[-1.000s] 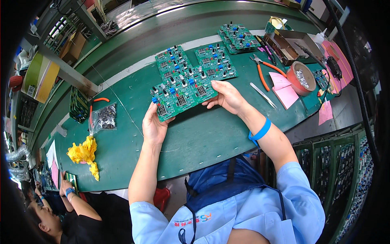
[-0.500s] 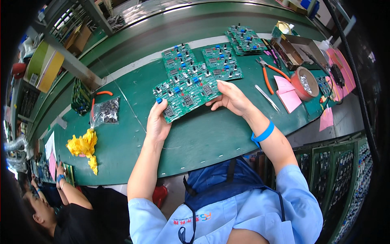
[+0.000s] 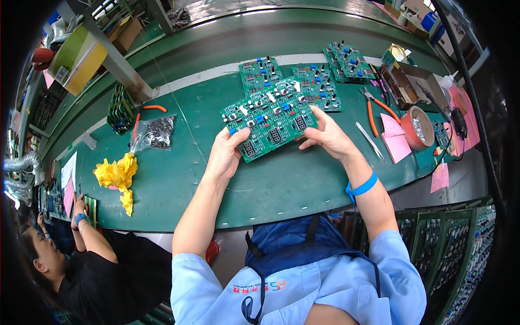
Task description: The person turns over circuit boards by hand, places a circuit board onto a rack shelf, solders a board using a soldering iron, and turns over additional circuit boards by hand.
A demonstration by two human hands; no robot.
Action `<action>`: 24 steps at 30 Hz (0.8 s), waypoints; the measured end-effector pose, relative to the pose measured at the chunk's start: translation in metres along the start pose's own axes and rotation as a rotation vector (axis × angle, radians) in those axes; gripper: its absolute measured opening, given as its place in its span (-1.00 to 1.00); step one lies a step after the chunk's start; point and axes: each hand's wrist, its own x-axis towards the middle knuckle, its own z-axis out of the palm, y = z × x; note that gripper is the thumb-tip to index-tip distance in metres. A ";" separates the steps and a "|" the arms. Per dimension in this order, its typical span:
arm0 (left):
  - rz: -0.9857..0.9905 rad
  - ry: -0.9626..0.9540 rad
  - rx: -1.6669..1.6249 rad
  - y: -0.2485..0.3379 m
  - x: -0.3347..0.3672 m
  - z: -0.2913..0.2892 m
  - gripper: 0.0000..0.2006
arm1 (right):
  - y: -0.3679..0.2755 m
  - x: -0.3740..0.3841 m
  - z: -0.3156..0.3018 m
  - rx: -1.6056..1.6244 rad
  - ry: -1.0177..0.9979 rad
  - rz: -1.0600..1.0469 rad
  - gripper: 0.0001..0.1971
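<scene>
Between my two hands I hold a green circuit board (image 3: pixel 271 120) with black digit displays along its near edge and blue and black parts on top. My left hand (image 3: pixel 226 154) pinches its left near corner, thumb on the face. My right hand (image 3: pixel 327 135) grips the right edge, a blue band round that wrist. The board is raised above the green bench (image 3: pixel 281 189) and tilted. Behind it lie similar boards: one at the far left (image 3: pixel 260 70), another to its right (image 3: pixel 319 89), and a stack (image 3: pixel 348 60) farther right.
Right of the boards are red-handled pliers (image 3: pixel 374 111), tweezers (image 3: pixel 369 142), pink paper (image 3: pixel 397 141) and a round tub of small parts (image 3: pixel 417 127). Left are a bag of black parts (image 3: pixel 155 132), a yellow cloth (image 3: pixel 116 174) and upright boards (image 3: pixel 120 108). A co-worker (image 3: pixel 97 260) sits at lower left.
The view has shifted, so the bench things appear farther right. The held board is turned more toward me, its face showing more fully. Both hands still hold it.
</scene>
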 end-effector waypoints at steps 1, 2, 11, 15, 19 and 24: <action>0.031 0.005 0.038 0.002 -0.003 0.002 -0.79 | -0.001 -0.001 0.000 0.009 0.093 0.013 -0.52; 0.035 0.002 0.037 0.004 -0.005 0.005 -0.79 | -0.001 -0.001 -0.006 -0.009 0.098 0.006 -0.48; 0.029 -0.023 -0.039 0.005 -0.003 0.004 -0.77 | 0.003 0.006 -0.016 0.185 0.081 0.072 -0.51; 0.044 -0.010 -0.075 0.005 -0.001 0.003 -0.78 | 0.004 0.006 -0.020 0.194 0.043 0.069 -0.53; 0.050 0.008 -0.102 0.005 -0.002 0.003 -0.78 | 0.002 0.005 -0.017 0.131 0.200 -0.046 -0.66; 0.028 0.038 -0.159 0.004 -0.001 0.001 -0.80 | -0.013 -0.016 0.040 -1.009 0.288 -0.870 -0.87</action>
